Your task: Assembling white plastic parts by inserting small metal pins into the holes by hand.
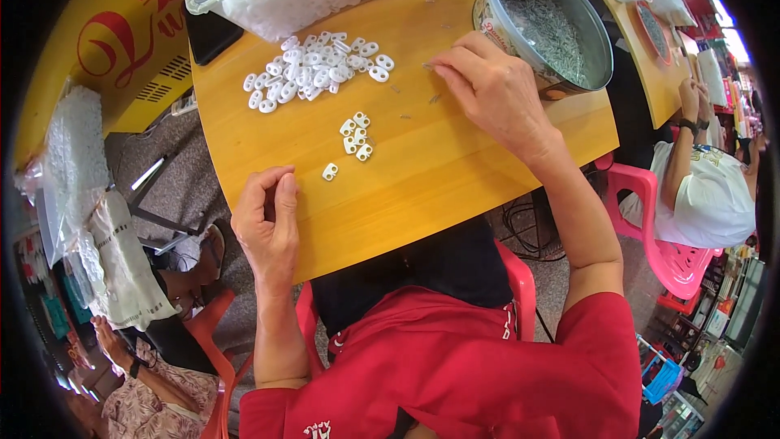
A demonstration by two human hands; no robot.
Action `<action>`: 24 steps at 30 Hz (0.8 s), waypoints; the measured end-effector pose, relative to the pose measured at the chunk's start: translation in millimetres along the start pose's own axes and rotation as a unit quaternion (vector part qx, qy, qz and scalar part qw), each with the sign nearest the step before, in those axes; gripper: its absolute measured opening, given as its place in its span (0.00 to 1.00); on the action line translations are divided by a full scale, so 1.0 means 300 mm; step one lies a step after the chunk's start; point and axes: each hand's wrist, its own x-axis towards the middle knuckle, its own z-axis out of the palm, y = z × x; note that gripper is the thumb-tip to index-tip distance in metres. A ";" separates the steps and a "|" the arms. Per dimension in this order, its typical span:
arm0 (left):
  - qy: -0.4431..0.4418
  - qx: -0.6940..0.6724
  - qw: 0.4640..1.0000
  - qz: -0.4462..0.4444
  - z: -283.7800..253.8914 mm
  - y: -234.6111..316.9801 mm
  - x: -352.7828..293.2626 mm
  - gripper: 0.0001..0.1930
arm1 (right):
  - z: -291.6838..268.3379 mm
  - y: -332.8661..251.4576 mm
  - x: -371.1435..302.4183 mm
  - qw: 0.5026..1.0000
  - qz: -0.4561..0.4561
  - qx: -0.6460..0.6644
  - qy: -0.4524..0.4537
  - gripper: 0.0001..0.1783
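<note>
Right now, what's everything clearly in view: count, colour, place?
Oval two-holed plastic pieces: many, white, heaped, centre
Similar pieces: several, white, nearer
Rectangular plastic bin: one, translucent, far edge
Round metal tin: one, grey inside, far right
Thin metal bits: many, silvery, in tin and on table
Wooden table: one, yellow, centre
Panel: one, yellow with red printing, upper left
Plastic chairs: several, reddish, around table
Other people: at least two, white or patterned clothes, sides
Background goods: uncounted, mixed colours, sides
Fabric shirt: one, red, bottom
Bare left grip: one, table's near edge
Bare right grip: one, beside tin, apparently pinching metal bit
</note>
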 end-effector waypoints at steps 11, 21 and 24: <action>0.000 0.000 1.000 -0.006 0.000 -0.005 -0.003 0.05 | 0.015 0.031 0.083 0.994 -0.025 -0.087 -0.070 0.05; -0.010 0.003 1.000 0.011 -0.001 -0.004 0.003 0.04 | 0.013 0.040 0.105 0.991 -0.061 -0.096 -0.065 0.05; -0.004 -0.009 1.000 -0.010 -0.013 0.000 -0.006 0.04 | -0.016 0.027 0.097 0.997 -0.057 -0.047 -0.014 0.05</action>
